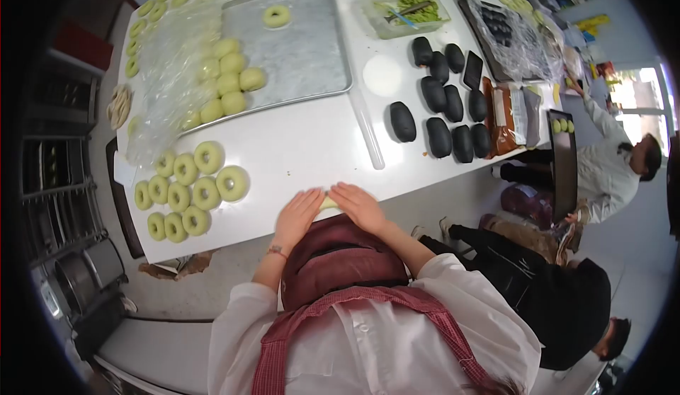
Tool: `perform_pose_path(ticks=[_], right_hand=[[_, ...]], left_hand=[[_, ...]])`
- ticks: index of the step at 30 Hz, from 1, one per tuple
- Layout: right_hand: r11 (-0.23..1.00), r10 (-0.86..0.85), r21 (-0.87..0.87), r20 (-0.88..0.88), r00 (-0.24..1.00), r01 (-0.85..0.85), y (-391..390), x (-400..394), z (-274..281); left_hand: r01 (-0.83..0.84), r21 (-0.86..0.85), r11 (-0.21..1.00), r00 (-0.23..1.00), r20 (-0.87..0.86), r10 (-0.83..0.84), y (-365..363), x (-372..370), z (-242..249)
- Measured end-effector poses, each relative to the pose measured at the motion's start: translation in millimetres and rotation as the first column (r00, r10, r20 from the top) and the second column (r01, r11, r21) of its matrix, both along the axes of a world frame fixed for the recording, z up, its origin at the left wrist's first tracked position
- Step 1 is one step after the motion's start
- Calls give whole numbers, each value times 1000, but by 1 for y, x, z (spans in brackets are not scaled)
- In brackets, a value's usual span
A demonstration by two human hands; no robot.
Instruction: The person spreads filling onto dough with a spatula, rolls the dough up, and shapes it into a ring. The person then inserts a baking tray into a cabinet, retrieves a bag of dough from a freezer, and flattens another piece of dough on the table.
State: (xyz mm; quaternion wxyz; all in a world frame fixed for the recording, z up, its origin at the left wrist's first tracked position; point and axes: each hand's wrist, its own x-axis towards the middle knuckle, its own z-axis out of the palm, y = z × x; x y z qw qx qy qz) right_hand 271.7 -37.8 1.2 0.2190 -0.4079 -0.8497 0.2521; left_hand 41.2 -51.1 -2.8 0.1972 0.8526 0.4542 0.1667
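My left hand (299,218) lies flat near the front edge of the table, fingers stretched out together. Opposite it, my right hand (360,208) is laid down in the same way. Between and partly under both hands is a small piece of pale green dough (328,202); most of it is covered by my fingers. To the left on the table stands a group of green dough rings (206,192). Behind them, green dough balls (229,83) sit on a metal tray (297,55), partly under a clear plastic sheet (166,62).
Several black dough pieces (434,94) lie to the right, near a rolling pin (366,129). A plastic tub (407,13) holds chopped greens. At right, one person (602,158) holds a dark tray (563,165); another person (545,303) in black is close to my right side.
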Motion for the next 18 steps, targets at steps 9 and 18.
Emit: perform_pose_path(ticks=[9, 18], right_hand=[[861, -387, -450, -281, 878, 236, 24, -45, 42], [869, -433, -388, -297, 851, 307, 118, -105, 32]], left_hand=[[-403, -326, 855, 757, 407, 512, 19, -29, 34], [-447, 320, 835, 890, 67, 451, 106, -19, 34]])
